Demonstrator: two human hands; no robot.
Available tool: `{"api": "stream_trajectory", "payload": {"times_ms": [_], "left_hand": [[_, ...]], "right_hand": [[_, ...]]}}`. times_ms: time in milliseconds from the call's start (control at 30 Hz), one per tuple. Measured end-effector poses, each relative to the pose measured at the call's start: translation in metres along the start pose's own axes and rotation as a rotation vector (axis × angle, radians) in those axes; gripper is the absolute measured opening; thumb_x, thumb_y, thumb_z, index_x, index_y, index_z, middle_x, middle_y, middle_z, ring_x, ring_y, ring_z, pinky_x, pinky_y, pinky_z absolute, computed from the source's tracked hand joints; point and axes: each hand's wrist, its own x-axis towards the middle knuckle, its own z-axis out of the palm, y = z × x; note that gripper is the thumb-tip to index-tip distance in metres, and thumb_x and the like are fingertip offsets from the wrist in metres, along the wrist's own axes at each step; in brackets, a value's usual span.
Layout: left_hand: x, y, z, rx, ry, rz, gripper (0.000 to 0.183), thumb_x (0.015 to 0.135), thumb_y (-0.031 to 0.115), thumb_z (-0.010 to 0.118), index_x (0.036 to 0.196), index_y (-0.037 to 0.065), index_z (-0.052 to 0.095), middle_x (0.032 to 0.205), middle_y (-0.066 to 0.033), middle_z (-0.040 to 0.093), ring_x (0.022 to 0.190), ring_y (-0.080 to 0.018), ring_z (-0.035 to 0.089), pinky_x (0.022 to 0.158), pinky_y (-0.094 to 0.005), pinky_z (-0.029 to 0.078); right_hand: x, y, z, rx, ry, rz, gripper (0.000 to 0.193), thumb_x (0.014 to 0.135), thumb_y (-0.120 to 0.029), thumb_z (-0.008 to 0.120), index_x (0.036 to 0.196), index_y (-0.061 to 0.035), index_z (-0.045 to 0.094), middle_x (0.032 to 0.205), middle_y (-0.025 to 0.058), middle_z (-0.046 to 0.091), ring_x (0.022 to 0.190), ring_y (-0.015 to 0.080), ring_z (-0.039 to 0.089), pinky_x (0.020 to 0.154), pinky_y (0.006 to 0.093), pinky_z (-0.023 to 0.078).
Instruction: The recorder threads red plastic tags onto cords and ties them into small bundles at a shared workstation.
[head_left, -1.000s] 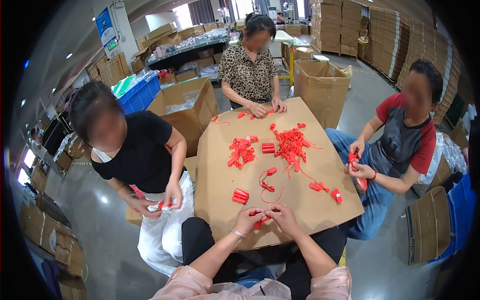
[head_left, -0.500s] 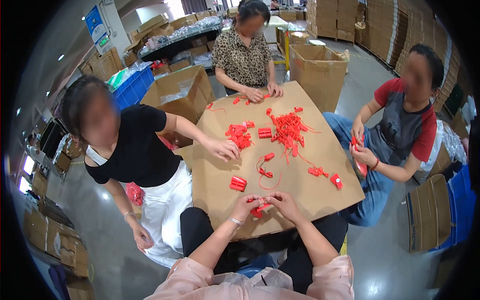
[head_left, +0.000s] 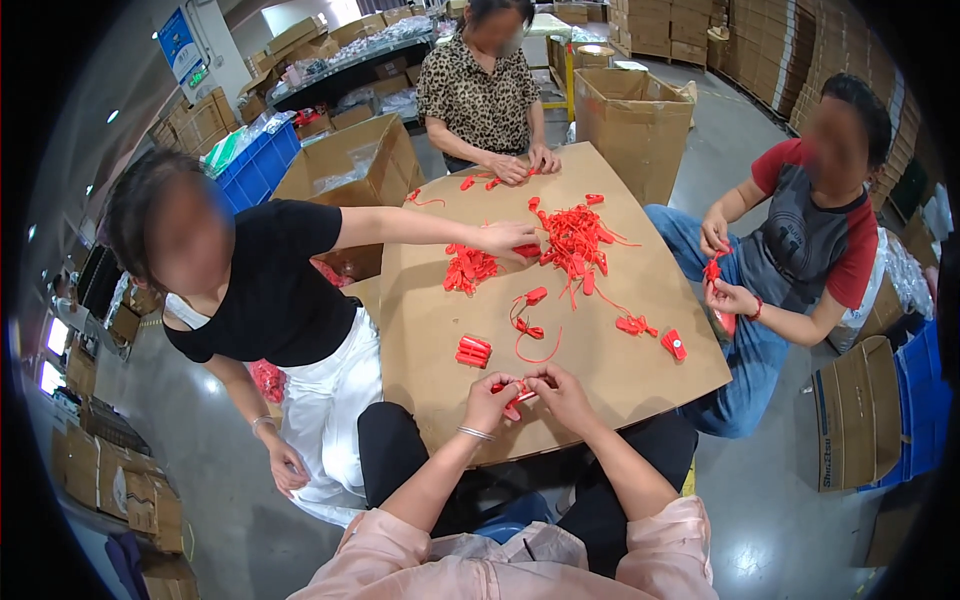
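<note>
My left hand and my right hand meet over the near edge of the cardboard-topped table. Their fingertips are pinched on a small red plastic piece, partly hidden by my fingers. Just beyond my left hand lies a block of red tube-like pieces set side by side. Ahead of my hands, a red piece with a thin cord rests on the cardboard. Farther off are a tangled heap of corded red pieces and a smaller red pile to its left.
A co-worker's hand on the left reaches across to the middle. At the far side another person's hands handle red pieces; a person at right holds one in both hands. More red pieces lie near the right edge. Cartons stand behind.
The left co-worker's hand has moved right, from beside the small pile onto a red block in the middle. My hands stay together on the red piece. The view has tilted slightly.
</note>
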Motion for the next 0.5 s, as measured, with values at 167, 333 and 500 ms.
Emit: {"api": "stream_trajectory", "payload": {"times_ms": [167,333,500], "left_hand": [[-0.001,0.003,-0.002,0.077,-0.045,0.103,0.009,0.080,0.009,0.057,0.084,0.001,0.060,0.070,-0.0008,0.057,0.061,-0.0057,0.053,0.054,-0.0191,0.043],[0.003,0.001,-0.011,-0.023,-0.113,0.008,0.012,0.082,0.012,0.056,0.083,0.002,0.061,0.072,-0.0006,0.058,0.065,-0.0061,0.054,0.061,-0.0202,0.044],[0.003,-0.001,-0.009,-0.027,-0.166,-0.029,0.017,0.082,0.019,0.057,0.081,0.002,0.061,0.069,-0.0006,0.057,0.066,-0.0074,0.053,0.064,-0.0214,0.042]], "right_hand": [[0.005,0.005,-0.005,0.003,-0.077,-0.075,0.008,0.084,-0.008,0.053,0.086,-0.0014,0.057,0.077,0.0001,0.058,0.070,0.0055,0.053,0.062,0.0206,0.043],[0.004,0.001,-0.003,-0.060,-0.107,-0.057,0.007,0.085,-0.008,0.053,0.086,-0.0019,0.055,0.076,-0.0018,0.055,0.068,0.0038,0.049,0.061,0.0189,0.041],[0.004,0.009,-0.003,-0.026,-0.053,-0.071,0.008,0.084,-0.010,0.054,0.088,-0.0034,0.055,0.071,0.0002,0.055,0.065,0.0046,0.050,0.059,0.0198,0.042]]}}
